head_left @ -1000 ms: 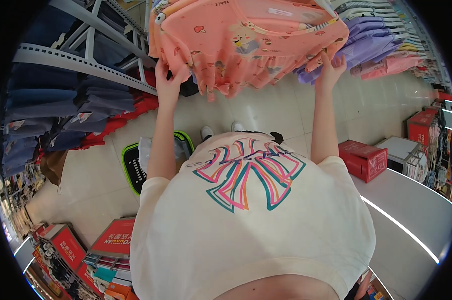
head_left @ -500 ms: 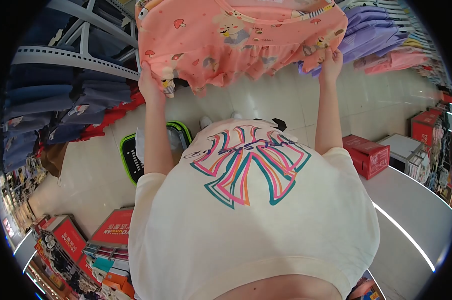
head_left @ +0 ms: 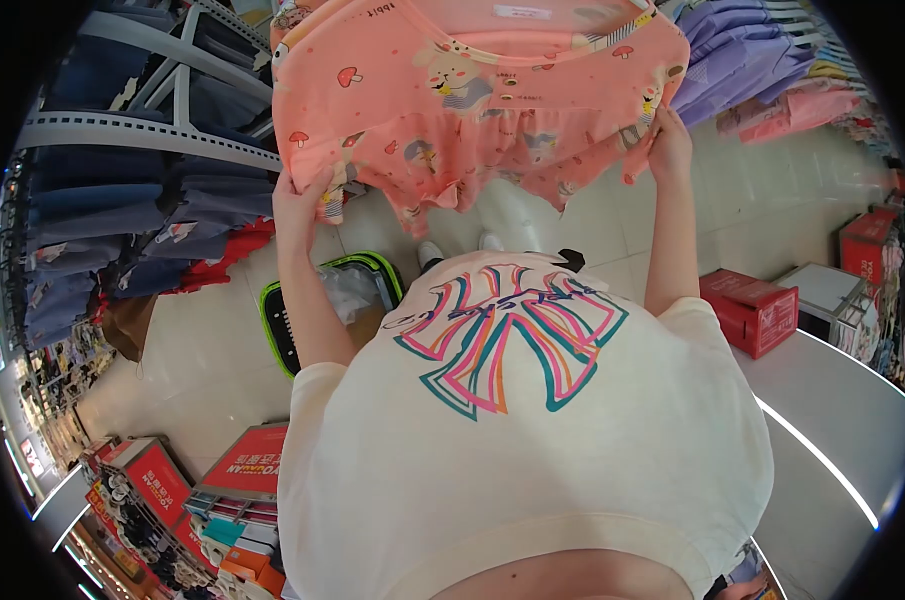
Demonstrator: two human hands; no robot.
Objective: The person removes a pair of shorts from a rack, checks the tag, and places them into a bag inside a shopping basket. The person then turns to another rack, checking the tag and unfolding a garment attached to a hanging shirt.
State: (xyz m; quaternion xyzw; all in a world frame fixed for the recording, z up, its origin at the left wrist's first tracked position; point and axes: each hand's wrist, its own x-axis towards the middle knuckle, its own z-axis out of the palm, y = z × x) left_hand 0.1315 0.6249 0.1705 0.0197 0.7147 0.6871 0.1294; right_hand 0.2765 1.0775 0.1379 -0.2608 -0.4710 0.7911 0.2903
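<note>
Stretched between both hands at the top of the view is a pink top (head_left: 392, 100) printed with rabbits and mushrooms, with a ruffled hem and a wide neckline. A white label shows inside its neck. My left hand (head_left: 300, 208) is closed on the lower left edge of the cloth, the thumb lying on the front. On the other side my right hand (head_left: 669, 148) pinches the lower right edge. The top's upper end runs out of the frame.
Dark blue garments (head_left: 92, 205) hang on a grey metal rack (head_left: 142, 132) at the left. Lilac clothes (head_left: 742, 55) hang at the upper right. A black basket with a green rim (head_left: 277, 330) stands on the tiled floor. A red box (head_left: 750, 312) sits on the counter (head_left: 822, 420).
The pink top has tilted and its hem has come a little lower, showing more of the inner neck. Both hands have moved slightly down and keep their hold.
</note>
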